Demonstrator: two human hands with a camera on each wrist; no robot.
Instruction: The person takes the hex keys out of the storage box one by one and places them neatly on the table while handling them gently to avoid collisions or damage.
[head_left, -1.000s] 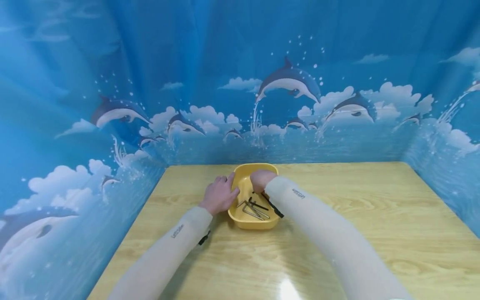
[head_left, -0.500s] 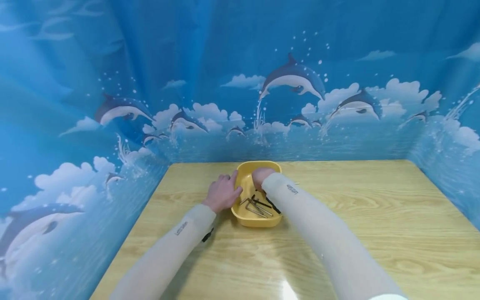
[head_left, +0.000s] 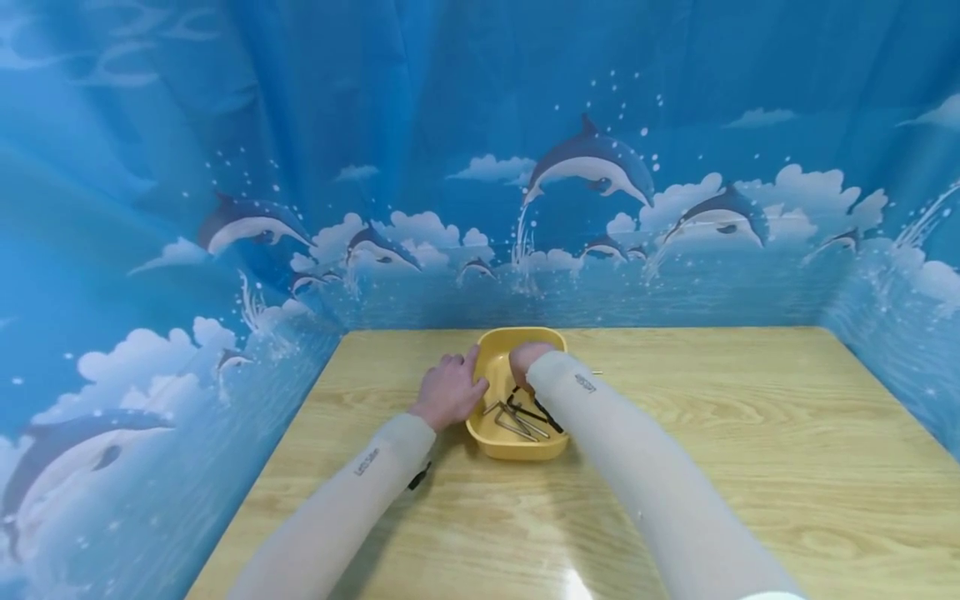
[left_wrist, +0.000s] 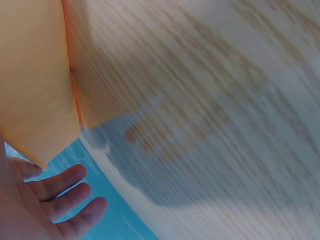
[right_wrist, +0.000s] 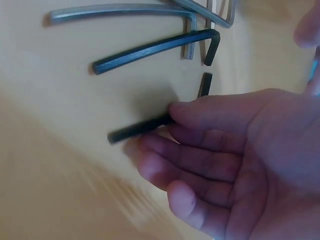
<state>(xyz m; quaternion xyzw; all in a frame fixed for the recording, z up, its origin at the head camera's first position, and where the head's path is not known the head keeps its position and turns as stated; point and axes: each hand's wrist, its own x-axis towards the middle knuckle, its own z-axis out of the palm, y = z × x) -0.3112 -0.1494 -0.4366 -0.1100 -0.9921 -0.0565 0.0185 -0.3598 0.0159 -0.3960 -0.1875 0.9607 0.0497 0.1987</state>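
The yellow tray [head_left: 517, 451] is probably light, stiff plastic, best steadied at its rim, where the left hand [head_left: 450, 390] rests with fingers loosely extended, gripping nothing. Inside it the right hand [right_wrist: 227, 147] pinches a black hex key [right_wrist: 137, 130] between thumb and fingertips — likely rigid, smooth, hardly fragile, easiest held by the long arm — slim, dark and L-shaped, its short end poking out past the thumb.

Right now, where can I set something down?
Bare tabletop: between the sleeves, this side of the yellow tray, and right of the right sleeve, beyond a small metallic tip. Crowded: inside the tray, with hex keys and the right hand.
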